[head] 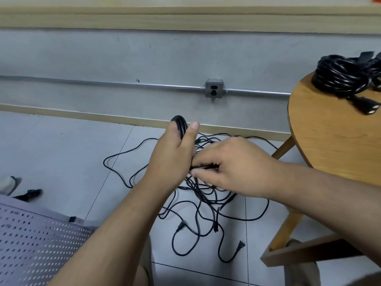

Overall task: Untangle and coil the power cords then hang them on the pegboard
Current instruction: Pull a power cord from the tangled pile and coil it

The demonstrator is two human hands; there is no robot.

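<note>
Snag risk: left hand (172, 155) is gripping a black cord coil (179, 124), right hand (233, 168) is pinching its loose strand (203, 166); tangled black floor cords (201, 193) at six o'clock may be catching it.

Light even, diffuse, moderately bright; shadows faint and soft. Mild sheen on floor tiles (61, 145) at 9 o'clock. Centre sharp: cord (181, 125) strands resolved. Blur smears coiled cords (340, 77) at 2 o'clock and pegboard (31, 244) at 7 o'clock. Wall trim (185, 19) at 12 o'clock bows slightly, wide-angle.
</note>
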